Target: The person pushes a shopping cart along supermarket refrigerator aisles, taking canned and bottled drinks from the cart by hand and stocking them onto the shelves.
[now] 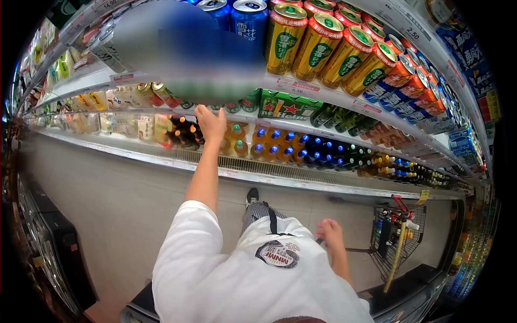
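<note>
My left hand (pixel 211 124) reaches to the refrigerated shelves, its thumb and fingers apart with nothing visible between them. It is just below green cans (pixel 232 106) on the middle shelf. Beside it on the lower shelf stand dark bottles with orange caps (pixel 186 132) and amber bottles with green caps (pixel 237 141). Whether the fingertips touch a can or the shelf edge, I cannot tell. My right hand (pixel 330 232) hangs near my right side, fingers loosely bent and apart, with no object visible in it. A dark strap shows close to it.
Gold cans (pixel 329 48) and blue cans (pixel 249 21) line the upper shelf; a blurred patch hides part of it. A green Heineken pack (pixel 288 105) sits on the middle shelf. A wire shopping cart (pixel 398 237) holding goods stands at right. Black cabinets (pixel 51 237) are at left.
</note>
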The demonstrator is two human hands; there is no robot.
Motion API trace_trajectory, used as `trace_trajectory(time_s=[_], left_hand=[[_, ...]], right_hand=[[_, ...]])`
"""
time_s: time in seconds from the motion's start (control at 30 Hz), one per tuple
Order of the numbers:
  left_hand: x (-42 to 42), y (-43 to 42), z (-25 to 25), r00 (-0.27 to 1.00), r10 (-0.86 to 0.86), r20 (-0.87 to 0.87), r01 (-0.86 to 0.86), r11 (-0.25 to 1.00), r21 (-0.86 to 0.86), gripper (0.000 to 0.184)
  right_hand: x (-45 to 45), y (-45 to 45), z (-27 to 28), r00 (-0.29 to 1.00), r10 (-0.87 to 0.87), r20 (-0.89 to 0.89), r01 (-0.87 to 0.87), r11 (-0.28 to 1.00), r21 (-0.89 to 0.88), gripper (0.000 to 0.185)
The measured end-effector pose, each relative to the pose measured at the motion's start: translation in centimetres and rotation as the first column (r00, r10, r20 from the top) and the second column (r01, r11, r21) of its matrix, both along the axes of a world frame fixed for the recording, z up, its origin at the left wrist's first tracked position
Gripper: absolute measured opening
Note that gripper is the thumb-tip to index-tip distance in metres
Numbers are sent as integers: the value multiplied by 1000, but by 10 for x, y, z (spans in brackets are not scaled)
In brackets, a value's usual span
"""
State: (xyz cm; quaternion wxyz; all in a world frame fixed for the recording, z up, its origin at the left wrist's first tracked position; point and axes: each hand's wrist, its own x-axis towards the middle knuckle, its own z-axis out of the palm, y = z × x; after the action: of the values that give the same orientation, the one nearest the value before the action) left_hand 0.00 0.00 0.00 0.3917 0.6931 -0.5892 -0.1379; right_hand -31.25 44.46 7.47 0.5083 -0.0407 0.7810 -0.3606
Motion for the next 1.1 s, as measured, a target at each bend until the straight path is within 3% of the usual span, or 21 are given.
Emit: trace_trajectory(time_s=[0.07, 0.1, 0.13, 0.23, 0.27, 0.3, 0.33, 0.4, 0.43, 0.47, 0.5, 0.57, 0.67, 0.7, 0.83, 0.93, 0.97, 1.03, 1.07, 1.1], left_hand=[[-6, 13, -9, 1000, -3, -17, 4, 996, 85, 64], [20, 37, 37, 998, -27, 53, 25, 999, 46, 63], [-3, 64, 37, 998, -48, -26, 51, 992, 117, 60], [-62, 156, -10, 990, -132, -48, 140, 961, 239, 56], [-74, 188, -30, 984, -178, 16, 168, 950, 263, 56], [-86, 219, -42, 982, -176, -68, 188, 895, 404, 57], [-89, 245, -82, 981, -194, -10, 179, 879, 442, 55], [-105, 308, -97, 965, -261, 5, 215, 805, 553, 48], [-94, 317, -156, 972, -207, -112, 232, 755, 613, 44], [-93, 336, -171, 967, -209, -147, 254, 728, 637, 42], [-96, 349, -173, 975, -190, -112, 210, 652, 729, 40], [-116, 368, -155, 945, -315, -90, 264, 566, 781, 40], [-178, 380, -84, 864, -496, -85, 361, 494, 791, 44], [-182, 364, -120, 783, -622, -21, 444, 534, 719, 41], [-320, 352, -85, 586, -799, -135, 642, 356, 679, 34], [-459, 388, -21, 425, -873, -241, 849, 292, 440, 39], [-501, 411, 8, 349, -916, -199, 903, 271, 335, 42], [-572, 457, 55, 159, -961, -228, 984, 135, 118, 41], [-599, 477, 70, 63, -998, 23, 995, 61, -82, 35], [-622, 499, 91, -40, -993, 110, 980, -61, -191, 34]], right_hand=[[-8, -3, 5, 999, -37, -35, 36, 999, -14, 34], [17, 12, -36, 993, -56, 102, 69, 990, -127, 33], [-4, 25, -33, 993, -94, 75, 104, 984, -144, 33], [-61, 87, -19, 980, -198, 21, 198, 964, -177, 32], [-71, 106, -22, 976, -216, 37, 219, 960, -177, 32], [-81, 123, -26, 971, -232, 56, 238, 954, -183, 32], [-92, 139, -26, 964, -256, 64, 264, 947, -185, 32], [-107, 179, -33, 945, -315, 86, 326, 927, -185, 31], [-117, 197, -39, 934, -347, 90, 358, 914, -193, 30], [-126, 214, -40, 924, -370, 94, 381, 903, -200, 30], [-134, 232, -38, 912, -401, 87, 410, 890, -201, 29], [-144, 268, -37, 892, -444, 80, 451, 872, -189, 29], [-157, 307, -23, 837, -545, 52, 538, 803, -255, 29], [-160, 318, -19, 805, -591, 55, 580, 764, -280, 30], [-170, 357, -12, 646, -760, 73, 731, 588, -347, 30], [-177, 377, -2, 537, -840, 78, 811, 488, -324, 29], [-182, 382, 3, 505, -860, 72, 830, 462, -312, 28], [-194, 398, 8, 457, -890, 3, 843, 432, -321, 27], [-201, 407, 14, 432, -901, -34, 850, 419, -320, 26], [-208, 419, 26, 388, -919, -71, 863, 389, -322, 25]])
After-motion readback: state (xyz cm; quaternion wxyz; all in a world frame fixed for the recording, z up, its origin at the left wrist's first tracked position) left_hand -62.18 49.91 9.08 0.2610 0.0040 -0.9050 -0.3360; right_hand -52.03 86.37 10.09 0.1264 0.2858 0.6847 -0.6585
